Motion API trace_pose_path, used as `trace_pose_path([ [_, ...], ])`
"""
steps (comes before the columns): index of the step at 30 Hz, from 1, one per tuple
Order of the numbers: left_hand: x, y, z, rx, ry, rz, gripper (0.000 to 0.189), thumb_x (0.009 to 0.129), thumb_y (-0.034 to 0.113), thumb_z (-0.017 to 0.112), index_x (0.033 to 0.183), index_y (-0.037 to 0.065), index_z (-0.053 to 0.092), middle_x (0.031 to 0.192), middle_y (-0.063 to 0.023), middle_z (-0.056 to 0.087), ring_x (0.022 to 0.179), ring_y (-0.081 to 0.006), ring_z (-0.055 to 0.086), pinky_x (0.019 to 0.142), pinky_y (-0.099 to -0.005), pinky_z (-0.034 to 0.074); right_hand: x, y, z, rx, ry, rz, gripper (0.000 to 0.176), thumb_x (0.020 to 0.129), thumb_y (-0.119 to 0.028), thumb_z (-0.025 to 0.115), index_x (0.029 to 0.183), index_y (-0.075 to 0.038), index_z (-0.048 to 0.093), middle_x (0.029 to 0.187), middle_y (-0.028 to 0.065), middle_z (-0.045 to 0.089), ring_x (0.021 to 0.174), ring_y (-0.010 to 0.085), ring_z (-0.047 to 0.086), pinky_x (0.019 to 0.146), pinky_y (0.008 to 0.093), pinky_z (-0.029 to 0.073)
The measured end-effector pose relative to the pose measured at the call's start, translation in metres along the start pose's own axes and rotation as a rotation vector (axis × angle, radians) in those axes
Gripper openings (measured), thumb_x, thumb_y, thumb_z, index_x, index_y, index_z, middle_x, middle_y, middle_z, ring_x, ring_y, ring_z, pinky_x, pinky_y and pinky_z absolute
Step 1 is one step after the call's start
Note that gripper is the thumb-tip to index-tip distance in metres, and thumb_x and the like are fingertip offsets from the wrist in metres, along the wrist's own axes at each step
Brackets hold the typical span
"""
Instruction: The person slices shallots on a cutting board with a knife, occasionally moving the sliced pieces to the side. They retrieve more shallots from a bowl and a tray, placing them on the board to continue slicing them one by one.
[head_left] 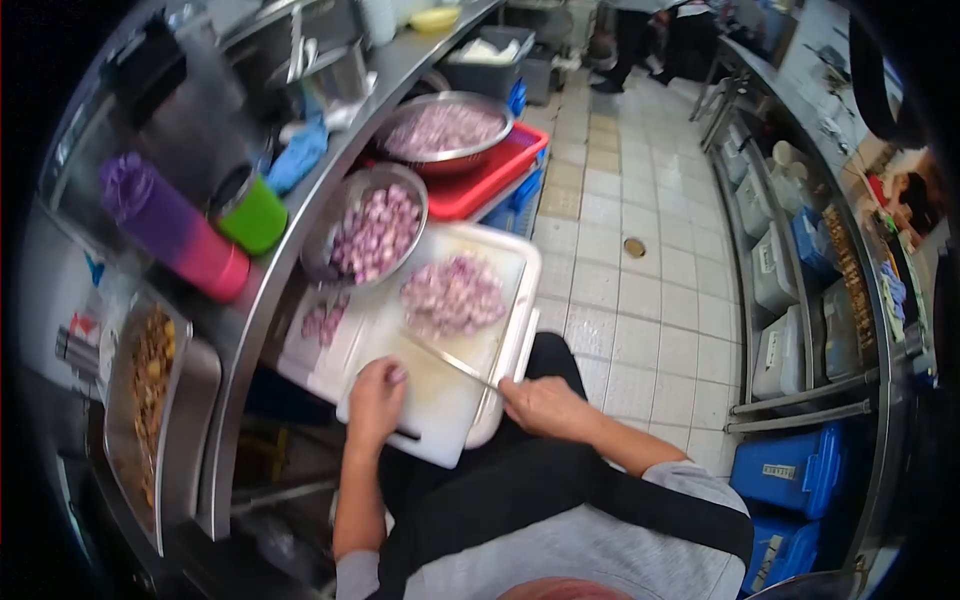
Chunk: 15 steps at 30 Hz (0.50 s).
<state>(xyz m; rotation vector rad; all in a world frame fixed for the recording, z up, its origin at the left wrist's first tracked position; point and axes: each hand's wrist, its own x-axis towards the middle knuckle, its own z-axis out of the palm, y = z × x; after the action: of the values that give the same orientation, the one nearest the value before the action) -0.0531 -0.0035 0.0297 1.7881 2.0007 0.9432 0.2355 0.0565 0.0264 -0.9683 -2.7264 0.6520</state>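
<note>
Gripping a knife by its handle, the right hand was closed tight, and the blade lay low and slanted across the cutting board, just ahead of the left hand. That hand was curled narrow, its fingertips pinching a small onion piece against the board. The likeliest trouble, as I judged it, was the edge meeting those fingertips: the piece was small and round and probably slick, so it could roll under pressure and leave the fingers in the blade's path. The board also seemed to reach out past the edge of the bench toward the person's lap, so a heavy press on the side near the hands might tip or shift it. Just beyond both hands sat a pile of chopped onion, close to the board's right edge, and a careless sweep of the blade could push some of it off toward the floor. Further out from the left hand, a bowl of peeled onions touched the board's far side, and a jolt to the board could nudge it.
</note>
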Motion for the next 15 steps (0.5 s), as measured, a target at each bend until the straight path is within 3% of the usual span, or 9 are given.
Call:
trace_pose_path([
  [2,-0.006,0.016,0.021,0.024,0.034,0.057,0.024,0.082,0.004,0.067,0.106,0.002,0.063,0.102,-0.0175,0.064,0.096,-0.0352,0.062,0.084,-0.0420,0.050,0.001,0.001,0.006,-0.086,0.059,-0.021,0.020,0.088,-0.019,0.061,0.092,-0.004,0.049,0.064,0.0151,0.062,0.054,0.0346,0.063,0.047,0.0488,0.049],
  [3,-0.007,0.019,0.028,0.060,0.084,0.086,0.023,0.083,0.004,0.067,0.106,0.002,0.063,0.102,-0.0172,0.064,0.096,-0.0354,0.062,0.084,-0.0421,0.050,0.002,0.001,0.002,-0.110,0.069,-0.075,0.012,0.090,-0.013,0.048,0.091,-0.002,0.049,0.060,0.0152,0.062,0.054,0.0353,0.064,0.044,0.0482,0.049],
  [7,-0.013,0.024,0.037,0.064,0.239,0.066,0.023,0.083,0.004,0.069,0.105,0.003,0.065,0.102,-0.0143,0.066,0.095,-0.0344,0.062,0.083,-0.0421,0.050,0.001,0.003,-0.010,-0.104,0.018,-0.117,0.020,0.091,-0.021,0.058,0.093,-0.003,0.049,0.066,0.0160,0.063,0.056,0.0358,0.064,0.046,0.0473,0.049],
  [15,-0.020,0.022,0.041,-0.055,0.288,-0.031,0.016,0.083,0.002,0.069,0.099,0.002,0.070,0.104,-0.0121,0.069,0.089,-0.0290,0.068,0.078,-0.0363,0.055,0.012,-0.002,-0.036,-0.150,-0.121,-0.125,0.023,0.093,-0.022,0.059,0.094,-0.002,0.047,0.067,0.0162,0.062,0.059,0.0360,0.063,0.050,0.0470,0.049],
])
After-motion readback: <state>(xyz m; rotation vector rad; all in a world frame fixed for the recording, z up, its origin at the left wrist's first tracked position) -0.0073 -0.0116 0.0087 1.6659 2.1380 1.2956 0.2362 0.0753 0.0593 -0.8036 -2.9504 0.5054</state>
